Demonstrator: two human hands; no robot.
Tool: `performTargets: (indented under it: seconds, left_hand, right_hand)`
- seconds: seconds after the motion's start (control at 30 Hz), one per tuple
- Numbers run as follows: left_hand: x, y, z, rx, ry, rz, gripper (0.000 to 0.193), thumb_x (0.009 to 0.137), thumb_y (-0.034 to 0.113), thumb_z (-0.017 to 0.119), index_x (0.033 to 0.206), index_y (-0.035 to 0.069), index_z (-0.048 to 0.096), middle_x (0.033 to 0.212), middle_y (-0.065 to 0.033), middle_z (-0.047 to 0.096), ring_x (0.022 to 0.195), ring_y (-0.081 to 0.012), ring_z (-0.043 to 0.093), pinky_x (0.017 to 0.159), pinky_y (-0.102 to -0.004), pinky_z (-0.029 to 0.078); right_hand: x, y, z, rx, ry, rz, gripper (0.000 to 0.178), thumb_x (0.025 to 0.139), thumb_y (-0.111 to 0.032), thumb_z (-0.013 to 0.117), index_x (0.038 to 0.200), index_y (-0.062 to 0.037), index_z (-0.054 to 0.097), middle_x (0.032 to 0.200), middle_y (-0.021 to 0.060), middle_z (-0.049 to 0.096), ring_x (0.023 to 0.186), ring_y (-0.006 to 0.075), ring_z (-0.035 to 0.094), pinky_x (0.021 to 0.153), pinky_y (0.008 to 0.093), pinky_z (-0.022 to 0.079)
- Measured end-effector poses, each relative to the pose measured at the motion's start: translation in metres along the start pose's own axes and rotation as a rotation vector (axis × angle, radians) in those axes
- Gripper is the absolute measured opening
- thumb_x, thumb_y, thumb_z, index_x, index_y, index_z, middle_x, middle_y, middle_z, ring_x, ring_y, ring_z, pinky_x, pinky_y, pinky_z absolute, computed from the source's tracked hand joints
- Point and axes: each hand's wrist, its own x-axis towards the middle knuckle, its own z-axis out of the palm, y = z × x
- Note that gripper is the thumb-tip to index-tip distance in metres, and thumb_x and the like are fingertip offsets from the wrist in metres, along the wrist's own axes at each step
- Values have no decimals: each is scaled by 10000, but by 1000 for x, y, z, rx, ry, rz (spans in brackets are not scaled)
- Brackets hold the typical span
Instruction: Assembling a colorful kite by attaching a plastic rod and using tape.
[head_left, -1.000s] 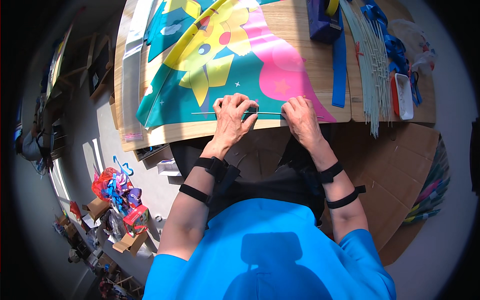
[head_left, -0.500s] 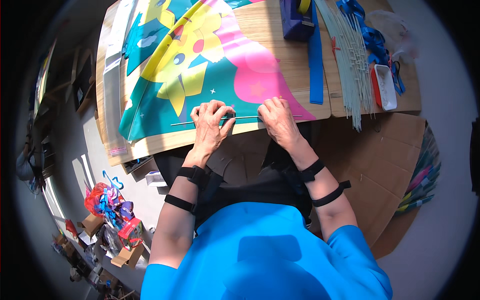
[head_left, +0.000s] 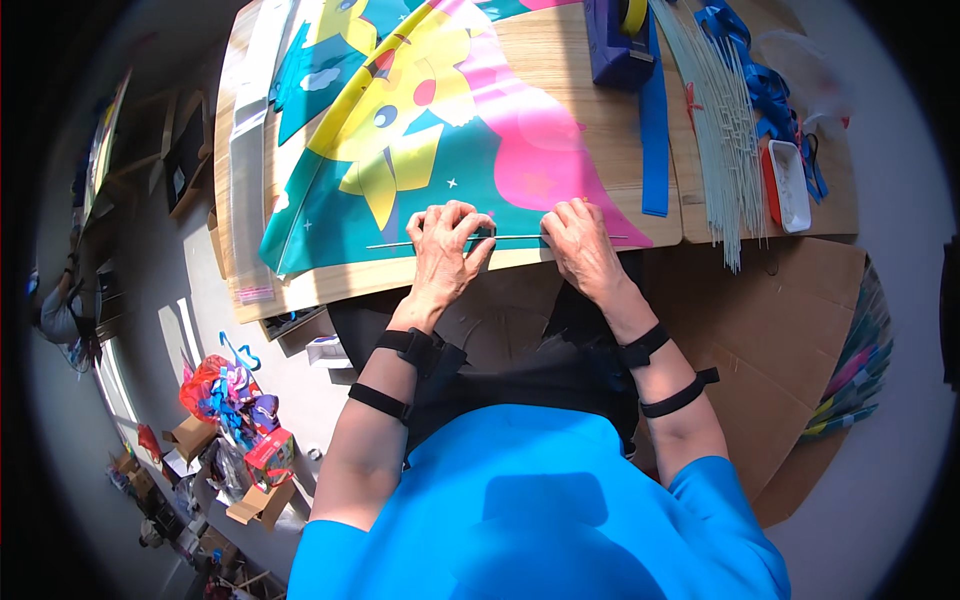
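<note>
A thin pale rod [head_left: 517,237] lies across the near edge of a printed kite sail [head_left: 470,190], which is green, pink and yellow with a cartoon figure. My left hand [head_left: 447,250] grips the rod left of its middle, thumb and fingers curled together. Farther right, my right hand [head_left: 582,246] pinches the rod and the sail's edge with bent fingers. Both hands rest at the table's front edge. The fingertips of the right hand are partly hidden.
On the wooden table [head_left: 620,150] stand a dark blue tape dispenser [head_left: 617,50] and a blue strip [head_left: 654,140]. Right of them lie a bundle of thin rods [head_left: 720,130], blue ribbon [head_left: 768,90] and a small red-and-white tray [head_left: 788,185]. Cardboard [head_left: 750,340] sits below.
The whole view has shifted slightly to the right. Both hands stay at the same places on the rod and sail.
</note>
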Motion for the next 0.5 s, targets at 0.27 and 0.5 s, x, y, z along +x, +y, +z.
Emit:
performTargets:
  seconds: [0.27,0.5]
  left_hand:
    - [-1,-1,-1,-3,7,-5,264,749,247,733,996,206,649,1011,7,544,1023,-200,484,973,-407,242]
    - [0,0,-3,-17,-2,-16,302,729,273,743,1003,197,643,1010,3,545,1018,-201,484,980,-404,242]
  right_hand:
    - [2,-2,-4,34,-26,-6,178,742,-82,620,895,-96,529,875,58,510,952,225,518,927,359,323]
    - [4,-4,-6,32,-22,4,207,757,-156,670,899,-91,536,883,70,515,950,235,512,901,362,340]
